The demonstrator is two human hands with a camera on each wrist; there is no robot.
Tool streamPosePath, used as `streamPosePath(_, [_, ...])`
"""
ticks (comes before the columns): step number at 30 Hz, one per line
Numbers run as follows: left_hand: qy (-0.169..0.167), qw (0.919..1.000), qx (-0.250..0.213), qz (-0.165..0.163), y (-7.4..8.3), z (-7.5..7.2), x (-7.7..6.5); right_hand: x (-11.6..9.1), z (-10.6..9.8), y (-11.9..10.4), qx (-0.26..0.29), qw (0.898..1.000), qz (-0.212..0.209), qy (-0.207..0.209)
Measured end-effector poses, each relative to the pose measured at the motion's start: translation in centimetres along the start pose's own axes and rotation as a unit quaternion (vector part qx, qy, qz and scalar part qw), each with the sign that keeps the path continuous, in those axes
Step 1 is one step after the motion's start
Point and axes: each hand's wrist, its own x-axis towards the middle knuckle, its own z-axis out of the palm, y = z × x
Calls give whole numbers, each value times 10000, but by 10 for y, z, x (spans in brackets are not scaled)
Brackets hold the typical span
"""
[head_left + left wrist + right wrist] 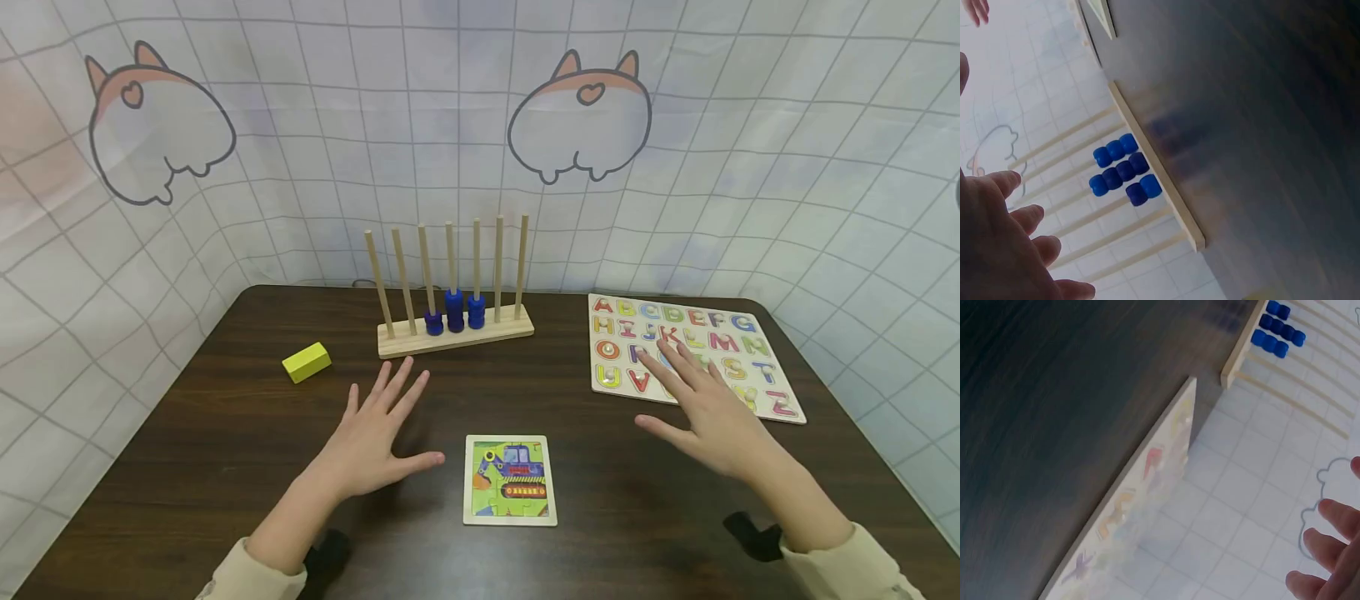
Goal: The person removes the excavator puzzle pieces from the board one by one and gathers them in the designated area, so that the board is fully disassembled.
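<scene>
My left hand point(370, 446) is held with fingers spread above the dark table, between a yellow block point(307, 362) and a small jigsaw puzzle point(510, 481) of a digger in a pale frame. Spread likewise, my right hand point(712, 421) is over the near part of a wooden alphabet board point(617, 325), hiding some letters; whether it touches cannot be told. Neither hand holds anything. Behind them stands a wooden peg rack point(455, 337) with several upright rods. Blue beads point(1119, 170) sit on three middle rods; the outer rods are bare.
A dark brown table point(592, 550) carries everything. White cloth point(435, 108) with a grid and cartoon animals rises behind and at both sides. The block lies left of the rack, the alphabet board at the right rear.
</scene>
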Motion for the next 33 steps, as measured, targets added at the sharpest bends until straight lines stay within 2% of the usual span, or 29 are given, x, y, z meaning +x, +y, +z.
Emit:
streamPosePath(13, [-114,9989,-435,156,11,15,1,7,11,-13,136,9994,119,-296])
streamPosePath(26, [-291,9953,-903,219,23,22,4,16,23,-31,379,9983,-81,-425])
streamPosePath(33, [-510,9919,-1137,226,27,24,4,21,29,-43,543,9968,-172,-556])
